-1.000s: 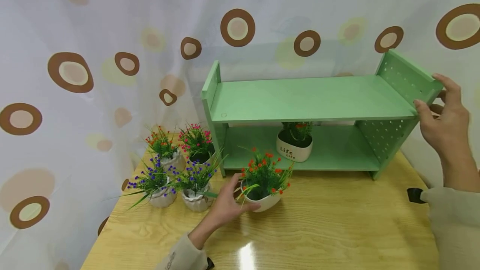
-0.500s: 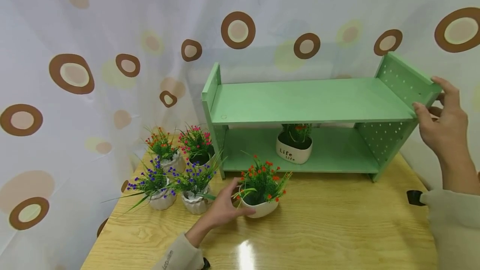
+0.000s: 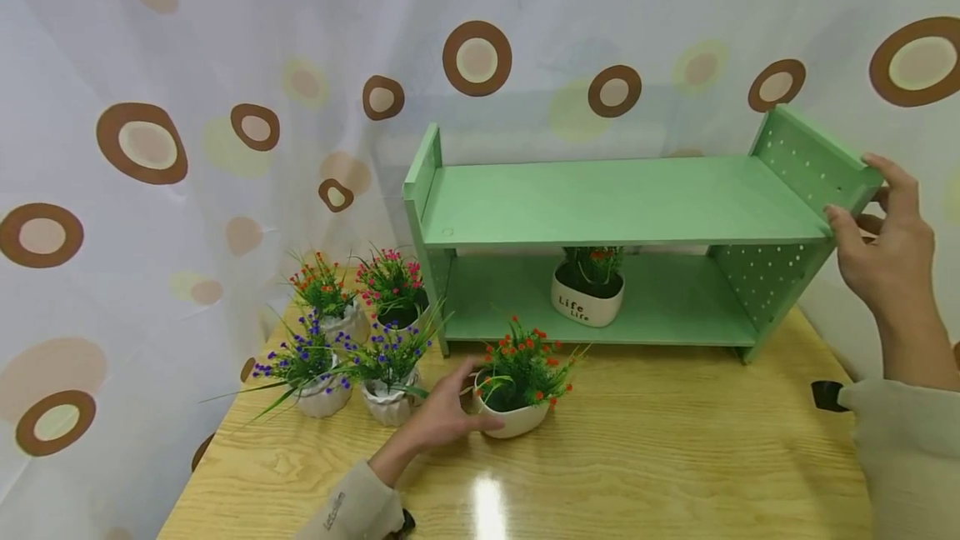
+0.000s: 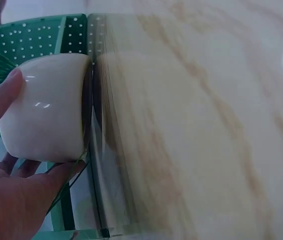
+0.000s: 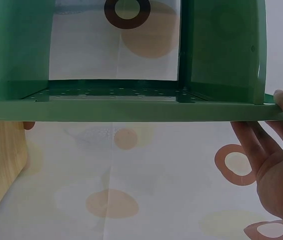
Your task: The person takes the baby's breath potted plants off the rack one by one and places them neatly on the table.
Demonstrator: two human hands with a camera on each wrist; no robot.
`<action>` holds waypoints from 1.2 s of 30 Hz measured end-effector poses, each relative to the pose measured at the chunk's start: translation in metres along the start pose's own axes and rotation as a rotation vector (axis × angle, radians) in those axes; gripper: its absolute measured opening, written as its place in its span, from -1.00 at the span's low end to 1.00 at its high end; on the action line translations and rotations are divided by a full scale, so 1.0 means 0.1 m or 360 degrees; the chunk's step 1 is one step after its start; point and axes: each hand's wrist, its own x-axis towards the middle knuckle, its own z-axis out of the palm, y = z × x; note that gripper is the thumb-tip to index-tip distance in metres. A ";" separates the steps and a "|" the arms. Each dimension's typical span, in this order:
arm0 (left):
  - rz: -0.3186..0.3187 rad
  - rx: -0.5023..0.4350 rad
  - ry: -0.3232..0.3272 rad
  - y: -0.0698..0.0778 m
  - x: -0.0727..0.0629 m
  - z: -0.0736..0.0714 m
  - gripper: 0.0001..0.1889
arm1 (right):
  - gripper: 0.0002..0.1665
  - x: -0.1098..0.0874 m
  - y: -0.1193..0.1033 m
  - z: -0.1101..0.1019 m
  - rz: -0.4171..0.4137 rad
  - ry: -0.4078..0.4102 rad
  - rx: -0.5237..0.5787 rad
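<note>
My left hand (image 3: 446,417) grips a white oval flowerpot (image 3: 517,422) of artificial orange-red flowers, fingers at its left side and thumb across the front. It stands on the table before a green two-tier shelf (image 3: 622,200). In the left wrist view, thumb and fingers curl round the smooth white pot (image 4: 46,110); its flowers are mostly cut off at the left edge. My right hand (image 3: 892,248) holds the shelf's right side panel, thumb in front and fingers over the edge. The right wrist view shows this hand (image 5: 281,165) at the green panel edge (image 5: 131,111).
Another white pot (image 3: 587,302) lettered "Life" sits on the lower tier. Left of the shelf, several potted flowers cluster: blue ones (image 3: 322,397) in front, red (image 3: 322,286) and pink (image 3: 393,282) behind. A spotted curtain (image 3: 187,40) hangs behind the wooden table (image 3: 637,457).
My left hand and the orange-red flowerpot have shifted slightly left and toward the table's front. My right hand keeps its hold on the shelf panel.
</note>
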 end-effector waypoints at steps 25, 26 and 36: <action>-0.0156 0.0091 -0.0088 -0.07 -0.01 -0.07 0.17 | -0.23 0.01 -0.01 0.00 0.0017 -0.0007 -0.0010; -0.0158 0.0085 -0.0091 -0.07 0.00 -0.07 0.17 | -0.23 0.01 -0.01 0.00 0.0018 -0.0006 -0.0009; -0.0199 -0.0008 -0.0139 -0.04 0.03 -0.07 0.14 | -0.23 0.00 -0.03 0.00 0.0026 0.0002 -0.0022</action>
